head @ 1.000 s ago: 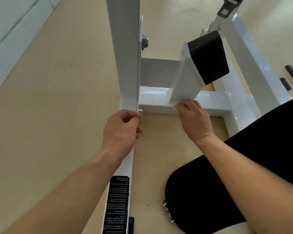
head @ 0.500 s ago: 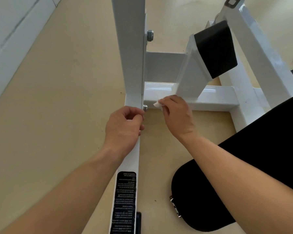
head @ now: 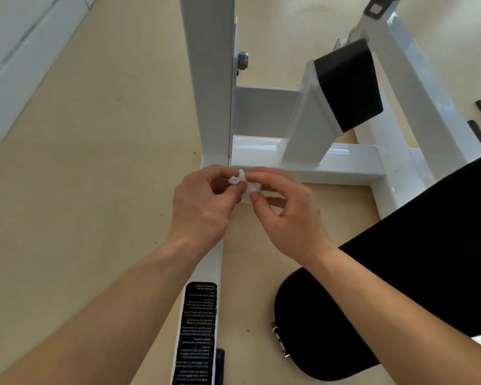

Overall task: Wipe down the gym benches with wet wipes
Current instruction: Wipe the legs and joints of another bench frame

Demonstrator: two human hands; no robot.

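A small crumpled white wet wipe [head: 246,187] is pinched between the fingertips of both hands, just above the floor. My left hand [head: 203,202] grips its left end and my right hand [head: 286,212] its right end. Right behind the hands lies the white bench frame: a low cross bar [head: 342,165] and a tall upright post [head: 208,79]. A slanted white support with a black pad [head: 347,84] rises from the cross bar. The frame's long floor rail [head: 206,273] runs under my left forearm.
A black warning label [head: 197,329] sits on the floor rail. A black padded seat [head: 386,287] fills the lower right. More white frame legs [head: 417,87] stand at the right. Beige floor spreads to the left, bounded by a white wall base [head: 25,51].
My right hand left the cross bar and carried the wipe toward me. My left hand came off the floor rail and met it, so both hands now hold the wipe.
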